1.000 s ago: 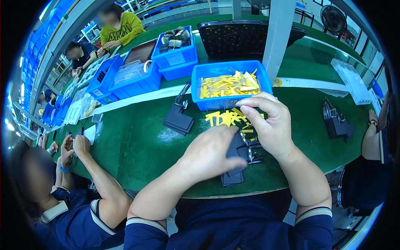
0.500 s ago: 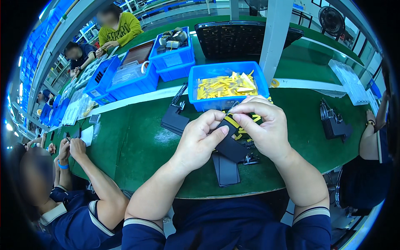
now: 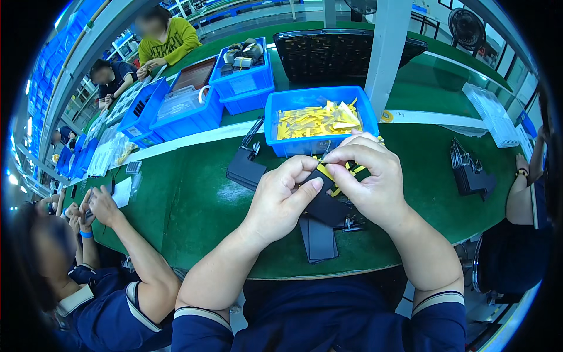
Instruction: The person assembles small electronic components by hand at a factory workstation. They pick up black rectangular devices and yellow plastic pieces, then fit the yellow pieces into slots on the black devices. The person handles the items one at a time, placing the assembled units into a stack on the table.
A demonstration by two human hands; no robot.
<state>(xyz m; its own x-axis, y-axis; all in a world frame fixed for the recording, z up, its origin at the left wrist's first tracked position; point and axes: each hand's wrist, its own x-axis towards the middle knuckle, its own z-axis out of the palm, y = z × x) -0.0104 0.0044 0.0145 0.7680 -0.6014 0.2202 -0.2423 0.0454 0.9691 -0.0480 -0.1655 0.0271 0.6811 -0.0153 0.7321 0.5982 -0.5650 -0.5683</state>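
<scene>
My left hand (image 3: 280,202) and right hand (image 3: 369,176) meet just in front of the blue bin of yellow strips (image 3: 319,121), which serves as the landmark here. Both hands grasp one flat black panel (image 3: 324,205): the left thumb lies along its upper edge, and the right thumb and forefinger pinch one thin strip (image 3: 324,151) at its top, just before the bin's front wall. A few loose yellow strips (image 3: 346,173) lie under my right hand, also in front of the bin. Nearer to me than the bin, below the held panel, rests a small stack of dark flat panels (image 3: 318,239); the count cannot be told. To the left of the bin's front corner sits one black plate with cables (image 3: 246,167). Behind and left of the bin stand three more blue bins (image 3: 243,79). Far right of the bin is one cluster of black parts (image 3: 469,173). All rest on the green table (image 3: 187,199).
</scene>
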